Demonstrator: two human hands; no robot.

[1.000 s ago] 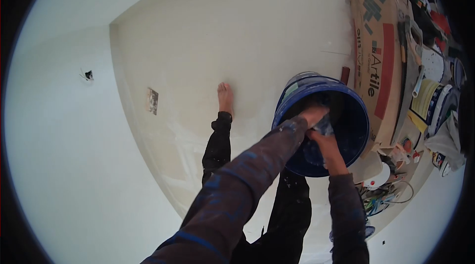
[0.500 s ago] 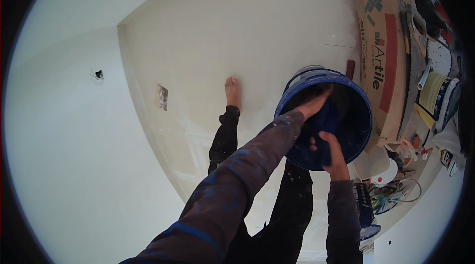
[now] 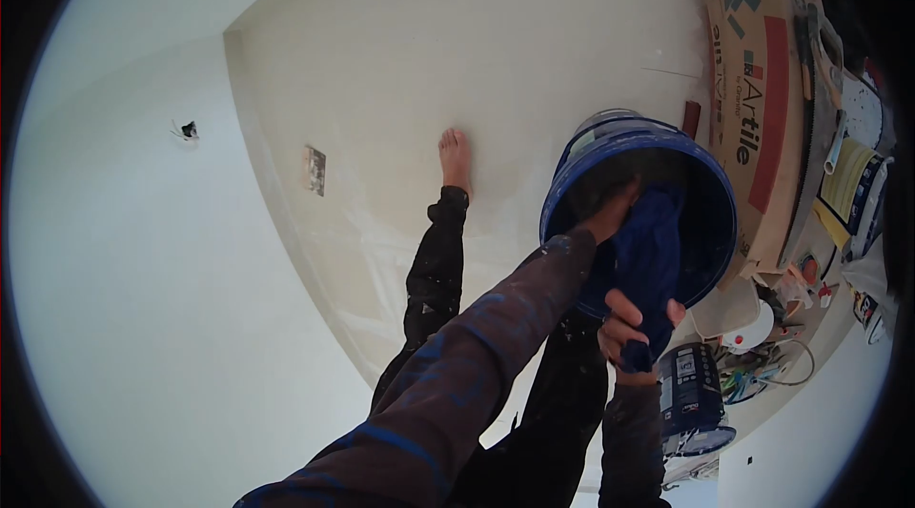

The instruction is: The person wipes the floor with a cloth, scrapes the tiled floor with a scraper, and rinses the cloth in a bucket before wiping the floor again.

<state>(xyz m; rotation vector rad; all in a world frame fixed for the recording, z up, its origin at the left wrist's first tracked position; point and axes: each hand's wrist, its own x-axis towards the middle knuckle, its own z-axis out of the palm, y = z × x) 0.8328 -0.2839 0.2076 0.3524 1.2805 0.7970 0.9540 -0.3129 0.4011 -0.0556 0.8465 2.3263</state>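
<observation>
A dark blue cloth [image 3: 648,255] hangs lengthwise across the mouth of a blue bucket [image 3: 732,208], partly inside it. My right hand [image 3: 624,329] is closed around the cloth's near end at the bucket's near rim, with a bit of cloth poking out below the fingers. Inside the bucket, my left hand [image 3: 612,211] reaches in beside the cloth. Its fingers lie in shadow against the cloth's edge, and I cannot tell if they grip it. Whatever is at the bucket's bottom is too dark to make out.
A long cardboard tile box [image 3: 753,155] lies right of the bucket, with tools on and beside it. A dark blue tub [image 3: 691,384] and a white helmet-like object [image 3: 748,332] are nearer. My bare foot [image 3: 456,160] is on the pale floor. A white wall [image 3: 143,270] runs along the left.
My right hand has come nearer to me, from inside the bucket to its near rim, drawing the blue cloth out lengthwise. My left hand stays in the bucket. The view has shifted slightly.
</observation>
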